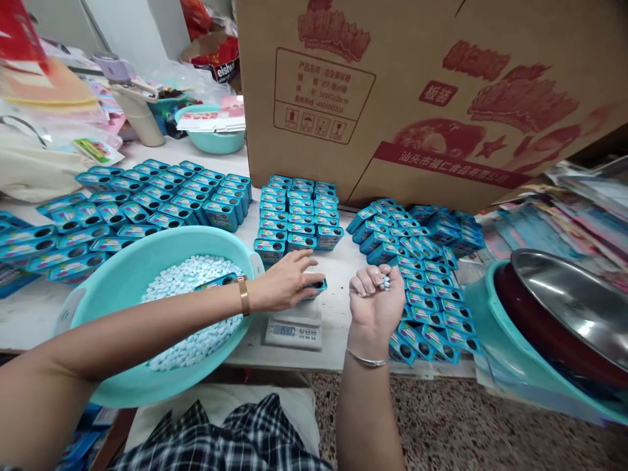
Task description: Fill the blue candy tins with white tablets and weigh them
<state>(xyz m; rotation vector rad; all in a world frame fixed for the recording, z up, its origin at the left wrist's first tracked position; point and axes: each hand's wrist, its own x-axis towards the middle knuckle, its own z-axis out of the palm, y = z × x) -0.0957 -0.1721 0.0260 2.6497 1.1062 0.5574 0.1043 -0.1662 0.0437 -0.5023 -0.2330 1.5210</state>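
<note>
My left hand (287,282) grips a small blue tin (316,286) that rests on a white digital scale (294,329). My right hand (375,297) is held up beside it, fingers curled around a few pale blue tablets (385,282). A turquoise basin (122,275) under my left forearm holds a heap of the same tablets (189,275) and one tin (216,282). Rows of open blue tins lie at the left (147,203), at the middle (297,212) and at the right (422,275) of the white table.
A big cardboard carton (422,91) stands behind the tins. A steel bowl (569,301) sits in a turquoise basin (495,340) at the right edge. At the back left are a teal bowl (213,139), a bottle (135,104) and bags. Printed sheets (579,222) lie at the right.
</note>
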